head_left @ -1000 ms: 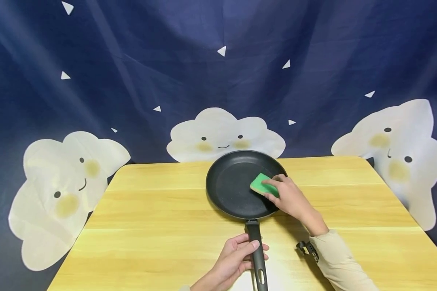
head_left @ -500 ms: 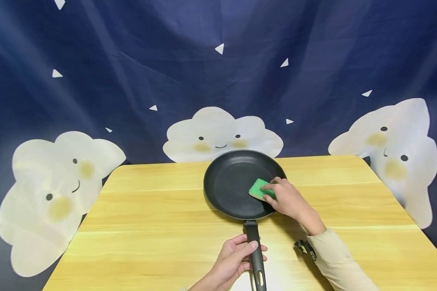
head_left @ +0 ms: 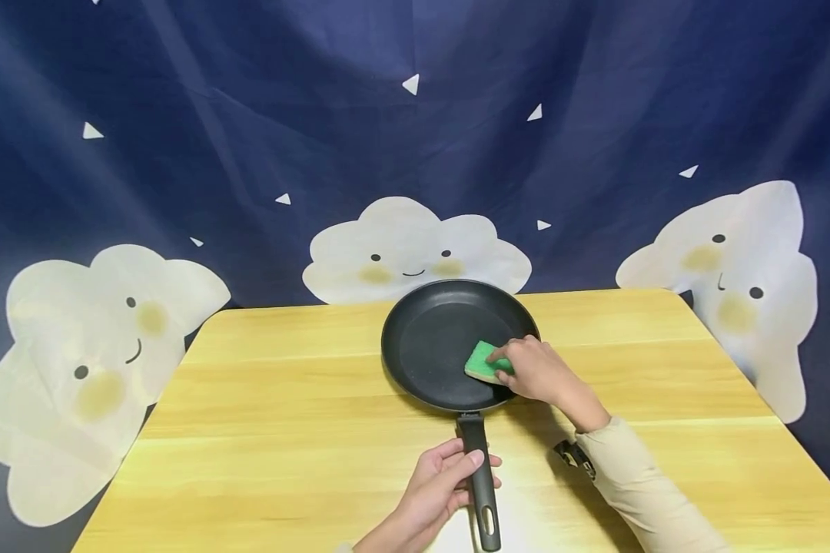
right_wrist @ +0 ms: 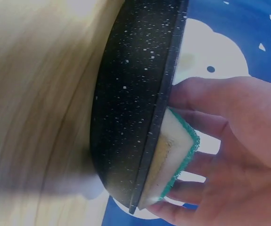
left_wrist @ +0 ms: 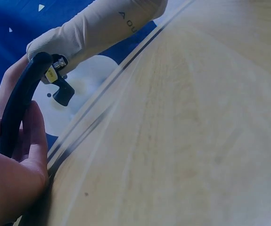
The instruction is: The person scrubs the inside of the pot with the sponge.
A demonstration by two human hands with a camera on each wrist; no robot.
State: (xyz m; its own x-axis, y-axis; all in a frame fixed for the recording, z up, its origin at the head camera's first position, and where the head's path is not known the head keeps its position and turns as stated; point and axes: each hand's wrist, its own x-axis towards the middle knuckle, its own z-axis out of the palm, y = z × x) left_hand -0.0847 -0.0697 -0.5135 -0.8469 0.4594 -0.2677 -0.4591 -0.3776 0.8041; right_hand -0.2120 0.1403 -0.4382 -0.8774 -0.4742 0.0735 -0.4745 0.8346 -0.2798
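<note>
A black frying pan is in the middle of the head view, its handle pointing toward me. My left hand grips that handle, thumb on top and fingers beneath. Over the right part of the pan, my right hand holds a sponge with a green scouring top and a pale underside against the inner surface. The right wrist view shows the pan's speckled outer wall and the sponge behind its rim. In the left wrist view the curved handle lies within my left hand.
The pan is over a light wooden table. A dark blue curtain with white clouds and small triangles hangs behind the table's far edge. A small black device sits at my right sleeve.
The right hand has slid the sponge slightly down and left inside the pan. The left hand keeps its grip on the handle. The whole head view has shifted a little.
</note>
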